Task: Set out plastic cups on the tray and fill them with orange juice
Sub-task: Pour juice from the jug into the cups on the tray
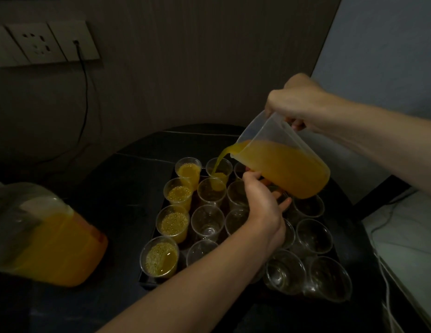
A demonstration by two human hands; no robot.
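My right grip (296, 104) is closed round the handle of the jug (289, 164), high at the right. My left grip (265, 205) cups the base from below, thumb on the near side and fingers curled underneath. The jug is soft-looking translucent plastic with a tapered wall, tipped spout-down to the left and roughly half full. A thin stream of orange juice (218, 162) drops from the lip into the far cup (219, 173) of the second column. Under both grips the dark rectangular tray (143, 281) is packed rim to rim with clear, thin-walled round cups, so I see hardly any gap between them. The left column of filled cups (172, 224) runs close along the tray's left edge, each topped with fine bubbles. The empty cups (207, 222) take up the remaining rows. The black counter (113, 200) has a curved edge, and open surface lies left of the tray. A large juice container (53, 248) in crinkled plastic stands near the left border. White cables (387, 284) hang off the right side.
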